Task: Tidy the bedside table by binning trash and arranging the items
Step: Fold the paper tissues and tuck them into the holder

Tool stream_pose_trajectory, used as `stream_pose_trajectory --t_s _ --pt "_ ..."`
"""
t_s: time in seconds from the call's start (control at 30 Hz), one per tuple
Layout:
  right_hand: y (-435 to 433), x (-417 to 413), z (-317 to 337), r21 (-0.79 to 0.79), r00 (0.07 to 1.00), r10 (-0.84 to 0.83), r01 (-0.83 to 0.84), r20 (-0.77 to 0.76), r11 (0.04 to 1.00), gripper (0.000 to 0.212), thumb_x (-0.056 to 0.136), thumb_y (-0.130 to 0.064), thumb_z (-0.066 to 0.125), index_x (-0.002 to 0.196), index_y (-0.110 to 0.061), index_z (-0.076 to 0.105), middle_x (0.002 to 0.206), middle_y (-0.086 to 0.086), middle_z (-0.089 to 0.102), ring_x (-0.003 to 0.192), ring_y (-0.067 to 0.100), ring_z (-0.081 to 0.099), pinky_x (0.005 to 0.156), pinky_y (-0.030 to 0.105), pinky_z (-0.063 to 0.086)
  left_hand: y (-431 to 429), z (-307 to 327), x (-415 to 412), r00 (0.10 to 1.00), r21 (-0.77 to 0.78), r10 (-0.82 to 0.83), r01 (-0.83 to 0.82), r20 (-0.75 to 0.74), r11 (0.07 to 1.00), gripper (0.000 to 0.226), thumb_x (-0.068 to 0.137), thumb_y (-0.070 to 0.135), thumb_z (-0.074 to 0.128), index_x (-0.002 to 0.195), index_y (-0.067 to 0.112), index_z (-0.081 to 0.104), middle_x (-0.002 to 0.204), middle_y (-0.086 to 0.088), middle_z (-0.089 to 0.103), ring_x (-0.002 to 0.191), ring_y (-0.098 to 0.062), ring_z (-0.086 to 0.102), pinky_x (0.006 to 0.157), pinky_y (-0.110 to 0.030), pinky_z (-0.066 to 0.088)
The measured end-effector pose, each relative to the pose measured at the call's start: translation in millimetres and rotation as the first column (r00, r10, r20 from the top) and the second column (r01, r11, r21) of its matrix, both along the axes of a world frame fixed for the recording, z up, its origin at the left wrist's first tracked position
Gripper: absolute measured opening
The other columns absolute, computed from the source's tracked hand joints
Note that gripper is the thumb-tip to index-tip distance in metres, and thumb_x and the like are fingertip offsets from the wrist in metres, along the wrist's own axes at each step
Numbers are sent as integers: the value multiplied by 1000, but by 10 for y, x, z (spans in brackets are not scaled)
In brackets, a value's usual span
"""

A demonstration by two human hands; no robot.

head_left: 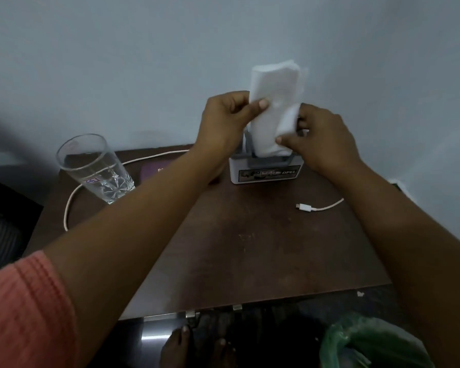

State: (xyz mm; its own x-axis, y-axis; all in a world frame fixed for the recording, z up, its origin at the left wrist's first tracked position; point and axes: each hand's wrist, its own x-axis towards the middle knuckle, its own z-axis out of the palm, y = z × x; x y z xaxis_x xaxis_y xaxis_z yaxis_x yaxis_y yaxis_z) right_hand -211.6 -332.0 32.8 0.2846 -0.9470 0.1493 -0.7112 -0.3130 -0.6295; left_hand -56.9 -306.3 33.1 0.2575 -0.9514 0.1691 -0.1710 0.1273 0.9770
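While both hands close on it, the folded stack of white tissues (272,110) stands upright in the upper middle of the frame, its lower end set into the grey slot of a white tissue holder (264,170) at the back of the brown desk (250,248), close to the pale blue wall (223,35). The left hand (223,120) takes the stack's left edge, its grip pinching the tissues between thumb and fingers. The right hand (322,136) wraps the lower right side of the stack, its grip pressed onto the tissues just above the holder's rim. The holder carries a printed label on its front face.

Just right of and below the holder, a white charging cable (319,207) lies on the desk with its plug end free, the cord running off under the right forearm. Another run of white cord loops along the left side of the desk and passes around a clear drinking glass (96,168), which stands at the upper left of the desk with a small label on its side. Between the glass and the holder, a purple flat item (154,171) lies partly hidden by the left forearm. An orange sleeve (24,314) fills the lower left corner. At the lower right, a green plastic bag (369,343) sits on the dark floor, and bare toes (197,346) show at the bottom centre.
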Motion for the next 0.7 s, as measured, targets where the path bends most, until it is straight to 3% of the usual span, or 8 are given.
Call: stream_pose_trajectory --t_s 0.27,0.47,0.6,0.7 --pt "-46 101 -183 -49 996 31 -35 -78 998 42 76 -33 69 115 -22 55 110 1 68 100 27 62 80 40 51 -42 -185 81 1000 -6 16 -15 24 1000 12 87 16 62 89 7 70 88 -7 72 86 -16 68 85 -36 57" --pt "-108 36 -192 -34 985 74 -80 -157 996 62 71 -34 74 125 -23 46 117 4 65 106 31 60 82 42 49 -94 -147 79 997 -30 -54 55 56 998 10 87 13 63 84 8 70 73 9 72 73 -5 68 68 -20 53" --pt "-145 3 -211 -2 970 98 -101 -223 995 63 70 -38 75 123 -20 48 120 6 63 105 31 60 80 35 46 -59 -191 85 990 -32 -65 69 126 997 25 84 20 65 90 -4 70 91 -21 72 83 -19 67 82 -45 56" --pt "-160 9 -210 -4 948 127 -134 -290 991 62 71 -41 73 122 -16 49 121 8 62 104 33 59 81 38 46 -29 -220 109 984 -30 -70 75 163 997 28 85 20 64 90 -8 68 97 -29 69 90 -33 67 86 -51 53"
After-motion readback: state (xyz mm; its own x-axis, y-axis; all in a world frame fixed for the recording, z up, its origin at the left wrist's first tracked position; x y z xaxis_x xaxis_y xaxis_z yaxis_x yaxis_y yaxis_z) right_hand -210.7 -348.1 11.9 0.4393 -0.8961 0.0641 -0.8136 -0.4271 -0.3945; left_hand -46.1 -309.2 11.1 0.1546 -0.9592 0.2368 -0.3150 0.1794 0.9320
